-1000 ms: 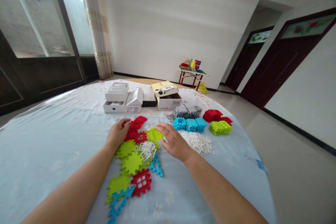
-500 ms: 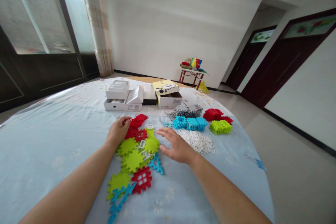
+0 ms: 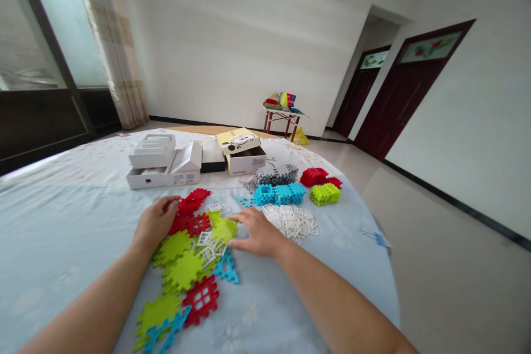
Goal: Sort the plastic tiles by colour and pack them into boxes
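My right hand (image 3: pixel 258 233) pinches the right edge of a lime-green building tile (image 3: pixel 224 230), thumb below and fingers above. The tile is tilted over white window-frame pieces (image 3: pixel 207 255). Beside red tiles (image 3: pixel 193 201), my left hand (image 3: pixel 156 223) has its fingers curled; what they hold, if anything, is hidden. More lime-green tiles (image 3: pixel 183 270) overlap in a loose pile between my forearms. A blue triangular piece (image 3: pixel 226 267) and a red window tile (image 3: pixel 202 300) lie near it. Another blue triangular piece (image 3: pixel 169 331) rests partly over a green tile.
Behind the hands stand white boxes (image 3: pixel 151 178) and an open box with a yellow lid (image 3: pixel 245 162). Grey (image 3: pixel 276 175), blue (image 3: pixel 286 194), red (image 3: pixel 314 177) and green stacks (image 3: pixel 325 194) sit at the right, with a white heap (image 3: pixel 289 220) nearer. The table edge curves at right.
My right hand has closed on the green tile, which now tilts and exposes more white pieces. My left hand stays by the red tiles. The view has turned right.
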`<state>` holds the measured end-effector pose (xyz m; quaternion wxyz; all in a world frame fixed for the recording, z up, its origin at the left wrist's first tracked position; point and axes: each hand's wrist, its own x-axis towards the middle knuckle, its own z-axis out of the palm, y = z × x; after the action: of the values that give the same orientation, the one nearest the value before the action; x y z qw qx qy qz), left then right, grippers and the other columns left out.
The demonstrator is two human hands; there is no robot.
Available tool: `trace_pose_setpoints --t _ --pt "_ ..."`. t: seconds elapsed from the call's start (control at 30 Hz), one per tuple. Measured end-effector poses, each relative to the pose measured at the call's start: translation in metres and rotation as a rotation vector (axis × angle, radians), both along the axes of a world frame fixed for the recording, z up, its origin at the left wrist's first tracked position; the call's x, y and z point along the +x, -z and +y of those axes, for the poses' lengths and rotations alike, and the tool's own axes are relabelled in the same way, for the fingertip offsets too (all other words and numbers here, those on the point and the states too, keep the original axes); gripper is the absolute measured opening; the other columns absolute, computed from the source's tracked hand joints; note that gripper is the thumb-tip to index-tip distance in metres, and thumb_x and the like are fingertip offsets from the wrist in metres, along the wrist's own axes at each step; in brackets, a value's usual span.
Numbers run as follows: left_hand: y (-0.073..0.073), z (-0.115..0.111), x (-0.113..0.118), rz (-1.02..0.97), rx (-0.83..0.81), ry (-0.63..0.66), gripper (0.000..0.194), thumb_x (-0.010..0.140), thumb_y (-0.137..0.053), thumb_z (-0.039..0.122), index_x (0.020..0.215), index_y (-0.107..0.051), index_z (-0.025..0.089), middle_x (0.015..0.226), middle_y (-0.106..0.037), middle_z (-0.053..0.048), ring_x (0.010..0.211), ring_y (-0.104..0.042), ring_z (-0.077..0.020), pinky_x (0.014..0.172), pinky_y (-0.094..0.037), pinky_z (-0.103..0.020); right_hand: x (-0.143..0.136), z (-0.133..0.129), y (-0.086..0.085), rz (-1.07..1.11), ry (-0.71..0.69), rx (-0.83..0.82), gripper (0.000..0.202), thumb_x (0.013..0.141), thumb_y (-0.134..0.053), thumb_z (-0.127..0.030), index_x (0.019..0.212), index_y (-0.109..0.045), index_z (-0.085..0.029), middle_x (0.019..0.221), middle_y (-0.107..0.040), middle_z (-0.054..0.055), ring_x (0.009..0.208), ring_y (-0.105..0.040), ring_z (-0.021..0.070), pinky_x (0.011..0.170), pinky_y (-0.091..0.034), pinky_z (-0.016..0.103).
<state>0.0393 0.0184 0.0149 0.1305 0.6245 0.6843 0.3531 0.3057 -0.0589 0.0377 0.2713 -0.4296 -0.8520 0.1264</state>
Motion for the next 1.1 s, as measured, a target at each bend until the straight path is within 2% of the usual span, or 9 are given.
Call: trace_pose_setpoints --t 0.13,0.3,0.43,0.53,0.67,0.83,0.97,1.1 --pt "-0.002 0.001 -0.001 0.026 -0.004 0.006 0.037 0.075 -0.044 0.039 0.098 -0.064 0.02 0.077 -0.067 -0.002 0.07 -0.059 -0.0175 0.061 -0.044 -0.025 0.041 0.011 -0.012 0.127 0.276 0.143 0.05 0.071 -0.065 -0.04 0.116 -0.055 -0.02 0.106 -0.06 0.009 0.101 -0.053 0.0211 0.091 -0.039 0.037" --pt "0.001 0.005 -0.004 0.032 0.011 -0.004 0.033 0.075 -0.045 0.04 0.095 -0.064 0.023 0.073 -0.066 0.0 0.068 -0.059 -0.0178 0.059 -0.044 -0.025 0.123 0.027 -0.014 0.225 0.713 0.272 0.047 0.072 -0.061 -0.04 0.112 -0.056 -0.017 0.105 -0.061 0.01 0.092 -0.057 0.0209 0.085 -0.042 0.037" --pt "0.003 0.007 -0.004 0.038 -0.006 -0.006 0.034 0.075 -0.044 0.04 0.096 -0.064 0.022 0.08 -0.067 -0.002 0.072 -0.06 -0.0187 0.063 -0.045 -0.026 0.177 0.028 -0.013 0.106 1.03 0.201 0.044 0.072 -0.058 -0.043 0.109 -0.059 -0.019 0.104 -0.062 0.009 0.094 -0.056 0.022 0.084 -0.04 0.037" --pt "0.002 0.007 -0.004 0.044 -0.017 -0.002 0.036 0.076 -0.043 0.04 0.098 -0.064 0.022 0.082 -0.067 -0.003 0.075 -0.06 -0.0192 0.064 -0.045 -0.026 0.2 0.027 -0.014 -0.037 1.163 0.106 0.041 0.073 -0.056 -0.046 0.106 -0.061 -0.022 0.106 -0.062 0.008 0.1 -0.054 0.0251 0.084 -0.038 0.041" --pt "0.003 0.007 -0.005 0.043 -0.019 -0.004 0.033 0.075 -0.044 0.039 0.096 -0.064 0.023 0.079 -0.067 -0.002 0.072 -0.06 -0.0191 0.062 -0.044 -0.026 0.212 0.028 -0.011 -0.177 1.225 0.039 0.038 0.074 -0.056 -0.045 0.104 -0.062 -0.022 0.104 -0.062 0.01 0.1 -0.052 0.0282 0.082 -0.035 0.043" --pt "0.004 0.008 -0.005 0.032 0.001 0.001 0.032 0.075 -0.045 0.039 0.096 -0.063 0.022 0.077 -0.067 0.0 0.071 -0.059 -0.0179 0.062 -0.044 -0.025 0.208 0.026 -0.006 -0.155 1.198 0.17 0.035 0.076 -0.055 -0.039 0.106 -0.062 -0.022 0.109 -0.059 0.01 0.102 -0.048 0.0276 0.083 -0.034 0.041" --pt "0.002 0.003 -0.001 -0.001 -0.013 0.022 0.038 0.075 -0.043 0.039 0.1 -0.063 0.018 0.077 -0.066 -0.002 0.071 -0.059 -0.0174 0.062 -0.044 -0.024 0.182 0.026 -0.008 -0.067 1.029 0.305 0.029 0.079 -0.051 -0.034 0.102 -0.063 -0.02 0.106 -0.06 0.009 0.102 -0.048 0.0249 0.087 -0.033 0.039" --pt "0.0 0.001 0.002 -0.011 0.0 0.002 0.04 0.075 -0.041 0.04 0.098 -0.064 0.019 0.075 -0.067 -0.003 0.066 -0.058 -0.0171 0.06 -0.044 -0.025 0.129 0.028 -0.01 0.016 0.717 0.355 0.026 0.08 -0.051 -0.028 0.099 -0.064 -0.018 0.104 -0.061 0.009 0.099 -0.05 0.0226 0.088 -0.035 0.036"
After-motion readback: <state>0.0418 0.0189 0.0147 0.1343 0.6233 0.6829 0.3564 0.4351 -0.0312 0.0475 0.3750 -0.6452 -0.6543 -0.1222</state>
